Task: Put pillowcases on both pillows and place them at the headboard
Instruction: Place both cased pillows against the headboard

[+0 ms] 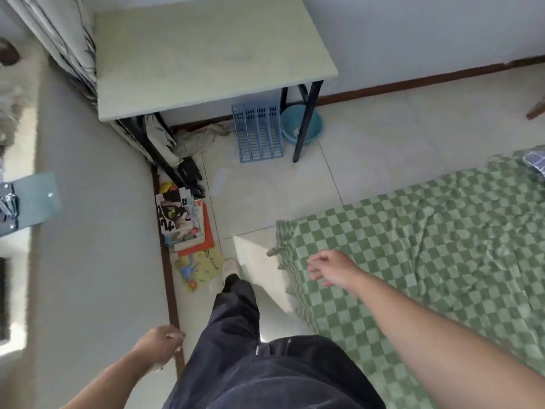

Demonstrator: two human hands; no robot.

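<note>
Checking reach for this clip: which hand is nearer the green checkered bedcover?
Right. The right hand hovers over the corner of the green checkered bedcover; the left hand hangs by the wall, beyond the person's leg.

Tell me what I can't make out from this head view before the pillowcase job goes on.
- Pillows, pillowcases, headboard: none in view; the green checked bed cover runs off the right edge.
- Blue-grey checked cloth: cut by the right edge, unidentifiable.
- Left hand: motion-blurred; its fingers look loosely curled, holding nothing.
- Right hand: relaxed above the cover's corner; contact unclear.
- Clutter under the table: shadowed.
</note>
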